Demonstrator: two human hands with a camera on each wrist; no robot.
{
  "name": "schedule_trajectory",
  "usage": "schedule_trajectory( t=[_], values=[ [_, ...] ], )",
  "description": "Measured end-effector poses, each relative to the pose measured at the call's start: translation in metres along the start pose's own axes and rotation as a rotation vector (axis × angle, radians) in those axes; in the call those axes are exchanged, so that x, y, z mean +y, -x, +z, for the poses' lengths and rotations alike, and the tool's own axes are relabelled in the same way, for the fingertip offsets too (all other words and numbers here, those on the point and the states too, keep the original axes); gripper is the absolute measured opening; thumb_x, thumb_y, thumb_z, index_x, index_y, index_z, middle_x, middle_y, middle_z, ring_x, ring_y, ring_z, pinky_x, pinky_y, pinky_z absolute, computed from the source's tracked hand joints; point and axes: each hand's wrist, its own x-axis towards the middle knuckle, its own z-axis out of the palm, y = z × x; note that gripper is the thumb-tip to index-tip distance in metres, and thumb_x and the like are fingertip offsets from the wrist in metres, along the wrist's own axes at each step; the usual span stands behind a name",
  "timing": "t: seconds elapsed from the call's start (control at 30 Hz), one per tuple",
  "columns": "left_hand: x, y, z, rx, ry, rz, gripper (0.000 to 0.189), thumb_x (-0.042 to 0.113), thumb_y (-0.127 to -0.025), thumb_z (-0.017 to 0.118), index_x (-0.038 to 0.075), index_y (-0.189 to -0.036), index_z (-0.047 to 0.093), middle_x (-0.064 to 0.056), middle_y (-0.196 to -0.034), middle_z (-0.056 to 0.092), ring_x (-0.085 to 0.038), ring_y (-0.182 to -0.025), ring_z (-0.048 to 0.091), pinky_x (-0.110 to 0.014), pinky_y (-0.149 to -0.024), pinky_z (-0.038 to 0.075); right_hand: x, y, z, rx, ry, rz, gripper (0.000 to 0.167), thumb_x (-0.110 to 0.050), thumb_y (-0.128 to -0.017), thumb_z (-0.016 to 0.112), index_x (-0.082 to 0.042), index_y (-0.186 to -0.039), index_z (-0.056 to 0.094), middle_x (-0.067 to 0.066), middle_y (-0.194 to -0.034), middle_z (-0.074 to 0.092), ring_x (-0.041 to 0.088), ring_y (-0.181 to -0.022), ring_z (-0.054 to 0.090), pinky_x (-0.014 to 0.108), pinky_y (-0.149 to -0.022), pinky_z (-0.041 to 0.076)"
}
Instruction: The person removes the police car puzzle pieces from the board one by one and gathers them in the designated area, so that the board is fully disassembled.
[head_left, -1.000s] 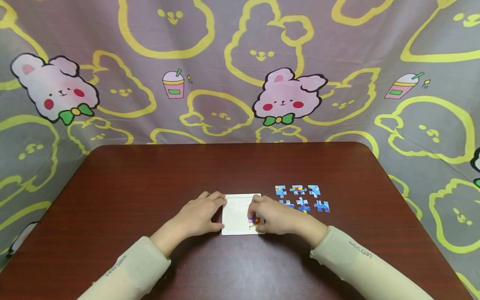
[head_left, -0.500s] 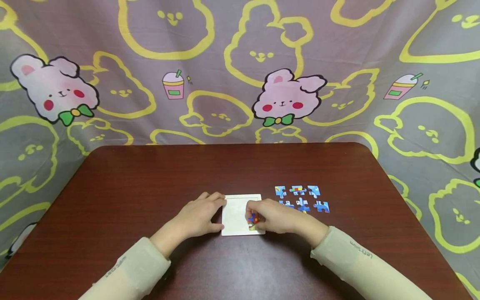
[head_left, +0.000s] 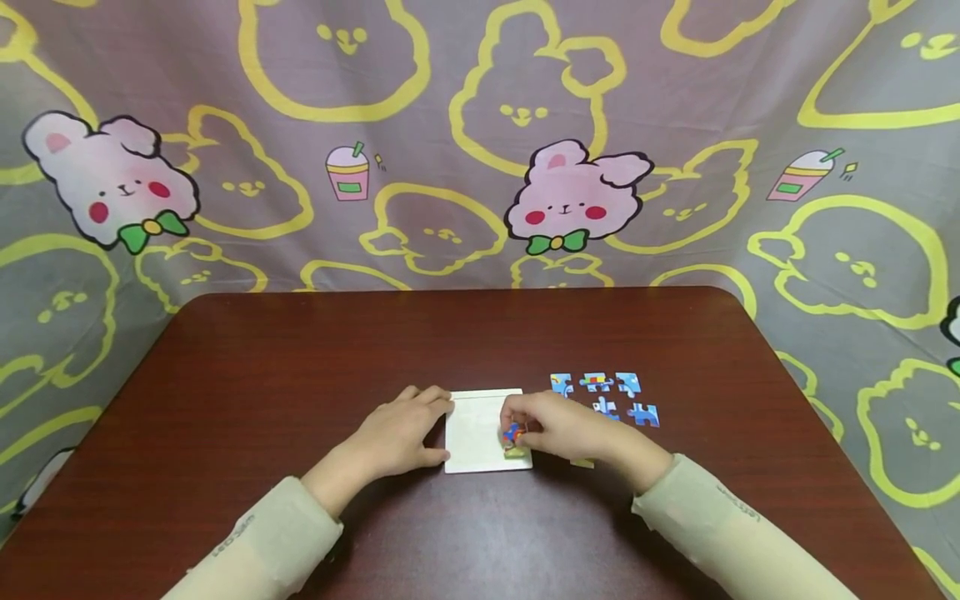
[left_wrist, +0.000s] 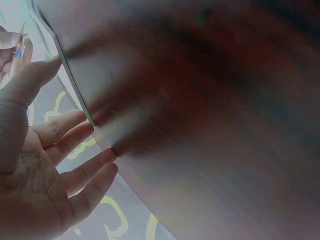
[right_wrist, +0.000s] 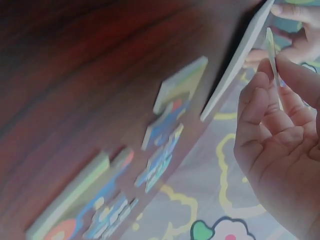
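Observation:
A white puzzle tray (head_left: 472,433) lies flat on the table between both hands. My left hand (head_left: 397,429) rests at its left edge; thumb and fingertips touch the rim (left_wrist: 75,92), with the fingers mostly extended in the left wrist view. Over the tray's right front part, my right hand (head_left: 562,429) pinches a jigsaw piece (head_left: 513,452) between thumb and fingers. The piece shows blue, red and yellow-green. In the right wrist view, this piece (right_wrist: 271,47) is seen edge-on, tilted up and apart from the tray.
Several loose blue jigsaw pieces (head_left: 604,407) lie in rows right of the tray, partly behind the right hand. A yellow-edged piece (head_left: 582,462) shows under the right wrist. A patterned cloth (head_left: 442,225) hangs behind the brown table (head_left: 360,333).
The right hand has lifted the jigsaw piece off the tray and shifted slightly right, tilting the piece up. A yellow-edged piece now shows under that wrist. My left hand has stayed in place.

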Motion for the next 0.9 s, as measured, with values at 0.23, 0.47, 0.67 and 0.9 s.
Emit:
schedule_trajectory(
  t=[0.23, 0.47, 0.67, 0.9],
  values=[
    [-0.001, -0.001, -0.001, -0.014, -0.004, 0.004, 0.06, 0.037, -0.082, 0.08, 0.011, -0.133, 0.061, -0.001, -0.144, 0.054, -0.031, -0.128, 0.051, -0.055, -0.085, 0.053, 0.008, 0.013, -0.014, 0.065, -0.027, -0.008, 0.014, -0.001, -0.091, 0.066, -0.013, -0.096, 0.06, -0.004, -0.085, 0.069, 0.003, -0.077, 0.058, 0.022, -0.07, 0.048],
    [-0.002, 0.001, -0.002, -0.018, -0.009, -0.006, 0.06, 0.037, -0.083, 0.08, 0.011, -0.133, 0.061, -0.001, -0.144, 0.054, -0.031, -0.128, 0.051, -0.054, -0.086, 0.053, 0.013, 0.023, -0.028, 0.11, 0.012, 0.045, 0.018, -0.005, -0.091, 0.069, -0.019, -0.099, 0.061, -0.008, -0.084, 0.059, 0.007, -0.076, 0.053, 0.023, -0.067, 0.048],
    [-0.003, 0.002, -0.003, -0.014, -0.01, -0.009, 0.06, 0.037, -0.083, 0.08, 0.011, -0.134, 0.061, -0.002, -0.144, 0.054, -0.031, -0.128, 0.051, -0.054, -0.085, 0.053, 0.019, 0.034, -0.038, 0.126, -0.01, 0.038, 0.016, -0.005, -0.091, 0.069, -0.017, -0.1, 0.062, -0.007, -0.086, 0.062, 0.007, -0.077, 0.056, 0.024, -0.071, 0.051],
    [-0.001, 0.001, -0.001, -0.015, 0.0, 0.001, 0.06, 0.037, -0.083, 0.08, 0.011, -0.134, 0.061, -0.002, -0.144, 0.054, -0.032, -0.127, 0.051, -0.054, -0.084, 0.053, 0.026, 0.055, -0.053, 0.143, 0.004, 0.07, 0.016, -0.006, -0.091, 0.069, -0.018, -0.1, 0.063, -0.007, -0.082, 0.06, 0.008, -0.075, 0.053, 0.024, -0.066, 0.047]
  ],
)
